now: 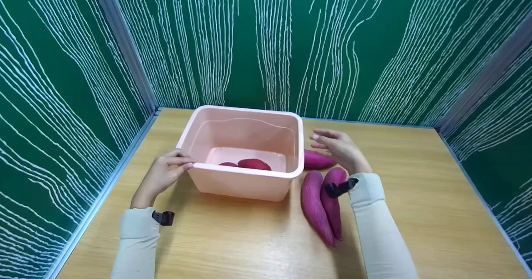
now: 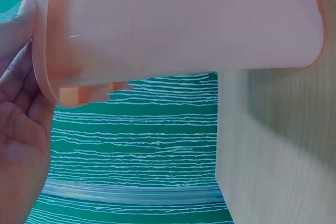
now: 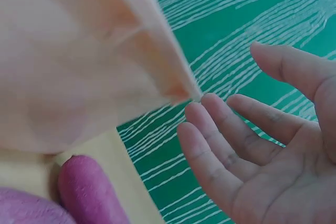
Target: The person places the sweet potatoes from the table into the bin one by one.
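Observation:
A pale pink plastic bin (image 1: 241,184) stands on the table, and my left hand (image 1: 164,173) pinches its rim at the near left corner. Inside, two reddish sweet potatoes (image 1: 254,164) show partly above the near rim. My right hand (image 1: 341,149) hangs just right of the bin, fingers spread and holding nothing. Below that hand, one purple sweet potato (image 1: 318,159) lies beside the bin's right wall. Two more long purple sweet potatoes (image 1: 314,204) lie side by side nearer me, one partly covered by the wrist camera. The right wrist view shows the fingertips (image 3: 193,135) near the bin's rim.
Light wood table (image 1: 232,237) runs under everything. Green panels (image 1: 241,62) with white wavy lines enclose the back and both sides, joined by grey corner posts (image 1: 124,42). Small black cameras (image 1: 163,218) sit at both wrists.

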A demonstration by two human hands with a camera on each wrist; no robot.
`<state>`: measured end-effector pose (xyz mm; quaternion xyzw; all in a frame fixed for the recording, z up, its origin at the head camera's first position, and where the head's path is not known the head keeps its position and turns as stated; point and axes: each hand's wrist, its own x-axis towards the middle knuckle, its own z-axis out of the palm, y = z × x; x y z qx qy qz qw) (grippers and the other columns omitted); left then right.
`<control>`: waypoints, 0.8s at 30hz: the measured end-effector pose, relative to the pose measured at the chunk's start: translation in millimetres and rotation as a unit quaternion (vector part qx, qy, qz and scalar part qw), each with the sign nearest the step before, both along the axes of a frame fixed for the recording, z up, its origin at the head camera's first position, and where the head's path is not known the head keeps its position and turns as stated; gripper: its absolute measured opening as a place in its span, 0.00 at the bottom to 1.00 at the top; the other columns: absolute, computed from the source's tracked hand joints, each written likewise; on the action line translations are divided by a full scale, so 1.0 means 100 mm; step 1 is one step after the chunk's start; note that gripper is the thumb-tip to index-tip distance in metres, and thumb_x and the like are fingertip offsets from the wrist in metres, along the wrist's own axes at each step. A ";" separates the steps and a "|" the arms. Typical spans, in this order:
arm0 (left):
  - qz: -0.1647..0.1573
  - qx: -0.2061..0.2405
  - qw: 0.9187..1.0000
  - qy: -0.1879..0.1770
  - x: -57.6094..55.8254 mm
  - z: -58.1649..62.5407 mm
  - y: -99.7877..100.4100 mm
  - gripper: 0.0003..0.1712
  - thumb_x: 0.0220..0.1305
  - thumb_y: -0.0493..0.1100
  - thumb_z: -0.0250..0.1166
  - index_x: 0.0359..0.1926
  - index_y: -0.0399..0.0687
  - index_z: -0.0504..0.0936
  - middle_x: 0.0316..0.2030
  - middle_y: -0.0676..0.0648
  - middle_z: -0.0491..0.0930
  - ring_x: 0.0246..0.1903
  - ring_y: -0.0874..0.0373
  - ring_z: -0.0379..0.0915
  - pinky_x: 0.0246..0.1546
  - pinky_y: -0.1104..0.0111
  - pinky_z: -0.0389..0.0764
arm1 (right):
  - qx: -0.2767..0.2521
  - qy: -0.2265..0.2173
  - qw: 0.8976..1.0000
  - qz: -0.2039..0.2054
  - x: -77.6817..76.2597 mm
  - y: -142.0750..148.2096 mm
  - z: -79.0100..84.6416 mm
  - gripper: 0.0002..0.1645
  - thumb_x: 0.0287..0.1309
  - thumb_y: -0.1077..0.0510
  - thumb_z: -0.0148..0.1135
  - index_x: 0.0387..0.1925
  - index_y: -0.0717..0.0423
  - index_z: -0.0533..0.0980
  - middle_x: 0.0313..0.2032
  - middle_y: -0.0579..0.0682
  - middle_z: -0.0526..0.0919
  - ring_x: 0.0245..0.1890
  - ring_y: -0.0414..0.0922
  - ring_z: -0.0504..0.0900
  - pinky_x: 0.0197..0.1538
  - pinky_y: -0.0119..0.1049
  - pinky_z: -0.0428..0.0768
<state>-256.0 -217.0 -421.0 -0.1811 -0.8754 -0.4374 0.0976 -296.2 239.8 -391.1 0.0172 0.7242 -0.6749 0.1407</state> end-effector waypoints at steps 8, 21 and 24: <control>0.000 0.000 1.000 -0.003 0.00 0.02 0.01 0.09 0.58 0.34 0.68 0.40 0.41 0.88 0.43 0.42 0.81 0.52 0.44 0.72 0.58 0.50 0.75 | -0.056 -0.035 0.995 -0.069 0.13 0.25 -0.30 0.38 0.64 0.51 0.61 0.70 0.60 0.59 0.51 0.46 0.76 0.55 0.45 0.77 0.58 0.35 0.78; 0.002 0.000 1.000 -0.004 0.00 0.02 0.01 0.09 0.57 0.34 0.68 0.40 0.40 0.88 0.42 0.42 0.81 0.51 0.45 0.71 0.57 0.50 0.75 | -0.069 -0.058 0.979 -0.182 0.36 0.51 -0.74 0.44 0.62 0.48 0.63 0.72 0.59 0.55 0.58 0.48 0.67 0.48 0.40 0.77 0.55 0.30 0.77; 0.003 0.000 1.000 -0.005 0.01 0.02 0.01 0.09 0.57 0.34 0.68 0.40 0.40 0.88 0.42 0.42 0.81 0.50 0.46 0.71 0.57 0.50 0.76 | -0.055 -0.066 0.977 -0.197 0.41 0.53 -0.80 0.44 0.62 0.48 0.61 0.73 0.56 0.54 0.60 0.48 0.66 0.53 0.42 0.74 0.59 0.32 0.75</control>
